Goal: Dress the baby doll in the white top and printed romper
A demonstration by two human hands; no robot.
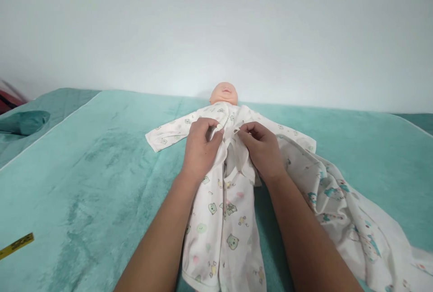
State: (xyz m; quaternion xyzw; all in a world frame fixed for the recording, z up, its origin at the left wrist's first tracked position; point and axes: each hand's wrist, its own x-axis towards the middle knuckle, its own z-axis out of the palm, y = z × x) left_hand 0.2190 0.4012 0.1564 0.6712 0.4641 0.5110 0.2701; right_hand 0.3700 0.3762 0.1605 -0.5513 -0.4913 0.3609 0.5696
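Observation:
A baby doll (223,93) lies on its back with its head by the wall, dressed in a white printed baby shirt (176,130) and matching trousers (233,220). My left hand (202,148) pinches one front edge of the shirt, where a pale round button (219,126) shows at the fingertips. Opposite it, my right hand (262,148) grips the other front edge between thumb and forefinger. The two edges are apart at chest height, and the shirt's lower front hangs open over the trousers' waist.
A crumpled white printed cloth (355,220) lies to the right, partly behind my right forearm. Everything rests on a teal plush cover (111,184) against a white wall (216,26). A yellow strip (16,245) with dark marks is at the lower left.

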